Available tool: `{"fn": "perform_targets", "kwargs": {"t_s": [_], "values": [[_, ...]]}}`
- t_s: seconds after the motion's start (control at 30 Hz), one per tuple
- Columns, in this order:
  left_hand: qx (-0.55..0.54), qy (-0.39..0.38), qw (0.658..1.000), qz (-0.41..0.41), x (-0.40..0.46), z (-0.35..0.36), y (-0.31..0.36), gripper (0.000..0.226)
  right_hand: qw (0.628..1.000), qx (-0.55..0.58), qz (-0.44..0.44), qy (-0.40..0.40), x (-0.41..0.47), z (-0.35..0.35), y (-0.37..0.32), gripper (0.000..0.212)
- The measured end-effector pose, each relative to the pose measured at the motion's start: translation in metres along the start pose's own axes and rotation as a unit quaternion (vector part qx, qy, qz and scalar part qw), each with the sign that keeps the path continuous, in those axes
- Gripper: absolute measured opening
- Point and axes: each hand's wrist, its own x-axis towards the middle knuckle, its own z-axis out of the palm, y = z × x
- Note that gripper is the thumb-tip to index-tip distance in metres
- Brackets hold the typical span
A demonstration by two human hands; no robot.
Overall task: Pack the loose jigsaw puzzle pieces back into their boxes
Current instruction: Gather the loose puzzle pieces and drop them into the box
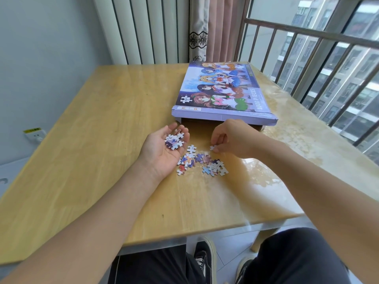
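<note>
A purple puzzle box [223, 93] with a cartoon picture lies flat at the far right of the wooden table [102, 140]. Its near end stands open toward me. Loose jigsaw pieces [203, 162] lie in a small heap on the table in front of the box. My left hand [164, 148] lies palm up, left of the heap, cupping several pieces [174, 140] in relaxed fingers. My right hand [231, 138] hovers over the heap's far right edge and pinches a single white piece [212, 148] between thumb and fingertips.
A window with metal bars [307, 58] runs along the right side of the table, and a curtain [207, 27] hangs behind the box. A wall socket [34, 135] sits low on the left wall. My legs and shoes [205, 259] show below the table's near edge.
</note>
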Motion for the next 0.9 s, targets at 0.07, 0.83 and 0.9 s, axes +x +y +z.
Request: {"fn": "perform_targets", "kwargs": {"t_s": [0.07, 0.83, 0.9], "values": [[-0.001, -0.001, 1.000, -0.001, 0.0001, 0.0009, -0.0001, 0.023, 1.000, -0.017, -0.004, -0.019, 0.0026, -0.0022, -0.0018, 0.009], [0.022, 0.004, 1.000, 0.003, 0.0010, 0.0023, -0.0009, 0.028, 0.999, 0.025, 0.023, -0.031, 0.0033, -0.0041, -0.0004, 0.024], [0.025, 0.004, 1.000, 0.003, 0.0010, 0.0029, -0.0008, 0.028, 0.999, 0.022, 0.029, -0.033, 0.0032, -0.0051, -0.0012, 0.024]]}}
